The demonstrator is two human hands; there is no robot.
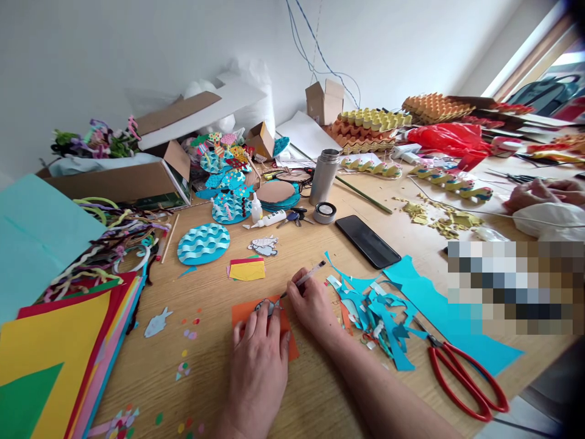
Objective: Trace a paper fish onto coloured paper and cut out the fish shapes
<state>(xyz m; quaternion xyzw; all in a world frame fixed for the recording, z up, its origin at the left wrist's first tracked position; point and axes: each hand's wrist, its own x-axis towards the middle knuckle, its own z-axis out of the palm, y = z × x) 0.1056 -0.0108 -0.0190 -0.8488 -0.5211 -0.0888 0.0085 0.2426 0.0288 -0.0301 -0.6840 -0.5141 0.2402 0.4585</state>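
Note:
In the head view my left hand (pixel 260 353) lies with its fingers spread over a small orange paper sheet (pixel 241 311), pressing down a grey fish cutout (pixel 273 306) that is partly covered by the fingertips. My right hand (pixel 312 302) grips a slim pen (pixel 310 274), its tip at the fish's tail end on the orange paper. To the left lies a pale blue fish cutout (pixel 157 323). More fish cutouts (pixel 264 246) rest behind my hands, beside a small stack of yellow and red paper pieces (pixel 247 269).
Blue paper scraps (pixel 377 311), red-handled scissors (pixel 468 378) and a black phone (pixel 368 241) lie right. Coloured sheets (pixel 55 341) are stacked left. A metal flask (pixel 325 177), glue bottle (pixel 256 208) and wavy blue disc (pixel 203 244) stand behind. Another person's hands (pixel 543 198) are at far right.

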